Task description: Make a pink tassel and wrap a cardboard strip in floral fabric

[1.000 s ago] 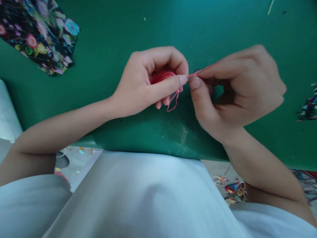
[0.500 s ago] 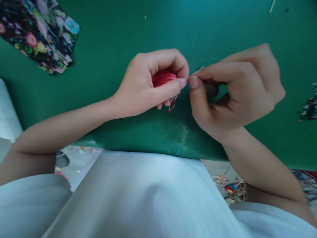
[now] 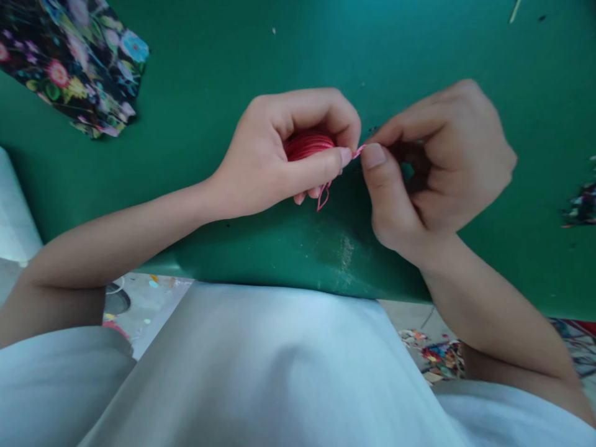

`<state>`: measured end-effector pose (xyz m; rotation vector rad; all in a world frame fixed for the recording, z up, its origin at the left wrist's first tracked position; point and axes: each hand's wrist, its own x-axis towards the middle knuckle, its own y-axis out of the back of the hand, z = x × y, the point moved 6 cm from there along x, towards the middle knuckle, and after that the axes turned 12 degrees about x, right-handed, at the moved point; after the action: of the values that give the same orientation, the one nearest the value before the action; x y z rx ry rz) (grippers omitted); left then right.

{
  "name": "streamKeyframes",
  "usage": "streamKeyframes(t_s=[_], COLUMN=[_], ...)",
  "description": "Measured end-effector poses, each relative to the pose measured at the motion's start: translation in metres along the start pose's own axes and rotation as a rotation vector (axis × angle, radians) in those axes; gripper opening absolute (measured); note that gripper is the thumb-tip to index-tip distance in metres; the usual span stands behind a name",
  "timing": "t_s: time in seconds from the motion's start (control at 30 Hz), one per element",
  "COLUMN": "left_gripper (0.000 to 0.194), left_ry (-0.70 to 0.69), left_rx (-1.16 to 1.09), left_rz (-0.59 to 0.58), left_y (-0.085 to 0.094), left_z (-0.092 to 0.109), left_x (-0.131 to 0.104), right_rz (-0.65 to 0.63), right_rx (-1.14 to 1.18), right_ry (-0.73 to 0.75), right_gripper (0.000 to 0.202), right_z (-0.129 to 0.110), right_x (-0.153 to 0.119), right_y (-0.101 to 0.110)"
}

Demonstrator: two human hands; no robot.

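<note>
A bundle of red cord (image 3: 310, 144) sits inside the curled fingers of my left hand (image 3: 288, 146), above the green table (image 3: 279, 248). A small loop of the cord (image 3: 323, 197) hangs below those fingers. Between the left thumb and index finger, a short twisted pink-red strand (image 3: 358, 151) comes out and runs to my right hand (image 3: 433, 161). The right thumb and index finger pinch the strand's other end. My two hands are close together, with a narrow gap between their fingertips.
Dark floral fabric (image 3: 88, 68) lies at the table's upper left. Another dark patterned piece (image 3: 582, 202) is at the right edge. A thin pale strip (image 3: 514, 11) lies at the top right. Colourful scraps (image 3: 440, 355) are on the floor below the table's front edge.
The right hand has rolled and its knuckles have shifted left. Its fingertips are slightly farther from the left ones, and more of the twisted strand shows between them.
</note>
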<state>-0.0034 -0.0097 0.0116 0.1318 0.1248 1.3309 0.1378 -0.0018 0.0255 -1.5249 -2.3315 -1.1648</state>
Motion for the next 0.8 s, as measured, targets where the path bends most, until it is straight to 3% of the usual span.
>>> streamKeyframes(t_s=[0.37,0.8], left_gripper=[0.013,0.012], left_ry=[0.004,0.033], left_rx=[-0.02,-0.034], left_rz=[0.003,-0.018], left_y=[0.001,0.0011], left_z=[-0.0014,-0.0024], left_x=[0.0003,-0.0002], right_rz=[-0.044,0.053], right_rx=[-0.032,0.175], right_ry=[-0.102,-0.002], right_gripper=[0.032,0.004], right_z=[0.0066,0.0042], right_x=[0.0015,-0.0004], right_y=[-0.0044,-0.0016])
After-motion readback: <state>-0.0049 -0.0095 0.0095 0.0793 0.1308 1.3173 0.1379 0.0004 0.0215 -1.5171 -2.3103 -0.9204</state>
